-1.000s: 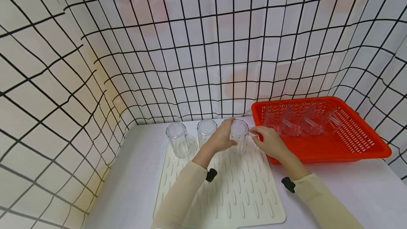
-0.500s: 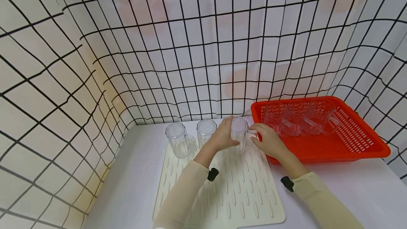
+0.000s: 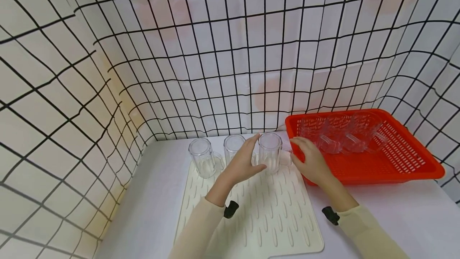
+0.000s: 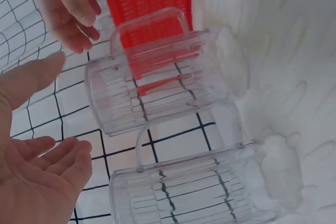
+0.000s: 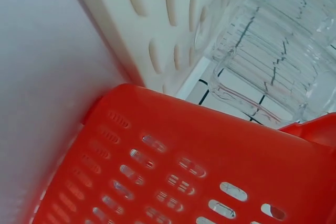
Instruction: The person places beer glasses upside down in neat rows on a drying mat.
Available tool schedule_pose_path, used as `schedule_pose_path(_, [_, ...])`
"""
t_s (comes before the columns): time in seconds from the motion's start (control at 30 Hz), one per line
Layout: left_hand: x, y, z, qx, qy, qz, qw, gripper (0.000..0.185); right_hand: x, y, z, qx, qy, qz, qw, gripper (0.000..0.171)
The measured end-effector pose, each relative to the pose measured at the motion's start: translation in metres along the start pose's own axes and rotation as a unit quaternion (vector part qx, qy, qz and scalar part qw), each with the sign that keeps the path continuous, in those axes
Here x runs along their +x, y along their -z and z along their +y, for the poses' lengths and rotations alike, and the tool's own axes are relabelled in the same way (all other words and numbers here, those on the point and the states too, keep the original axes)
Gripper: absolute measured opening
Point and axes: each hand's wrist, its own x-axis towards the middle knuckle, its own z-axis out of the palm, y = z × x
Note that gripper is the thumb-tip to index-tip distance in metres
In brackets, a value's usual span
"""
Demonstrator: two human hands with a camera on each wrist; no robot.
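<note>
Three clear glass mugs stand in a row along the back of a cream ribbed mat (image 3: 266, 219). The right-hand mug (image 3: 270, 153) has its handle turned to the right. To its left are the middle mug (image 3: 233, 145), partly covered by my left hand, and the left mug (image 3: 202, 158). My left hand (image 3: 241, 164) is beside the right-hand mug, thumb and fingers spread and holding nothing. Across from it, by the handle, my right hand (image 3: 310, 162) has its fingers loosely bent and apart from the glass. Both hands also show in the left wrist view.
A red perforated plastic basket (image 3: 395, 177) stands to the right of the mat, with several clear mugs (image 3: 338, 141) lying inside. Black wire mesh (image 3: 230, 59) encloses the back and sides over white sheeting.
Both hands have let go of the right-hand mug and drawn apart, the left to the left and the right to the right. The mug stays standing on the mat.
</note>
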Motion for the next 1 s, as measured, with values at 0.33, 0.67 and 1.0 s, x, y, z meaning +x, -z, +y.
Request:
schedule_pose_path(0.33, [-0.052,-0.013,-0.012,-0.066,-0.005,0.026,0.9975,0.082,-0.030,0.004,-0.007,0.002,0.046,0.100,0.994,0.045])
schedule_pose_path(0.67, [-0.114,-0.023,-0.038,-0.046,0.038,0.042,0.9973,0.076,-0.047,0.009,-0.014,0.018,0.044,0.146,0.988,0.043])
schedule_pose_path(1.0, [-0.177,-0.016,-0.057,0.000,0.089,0.080,0.9928,0.059,-0.052,0.010,-0.011,0.029,0.048,0.157,0.986,0.043])
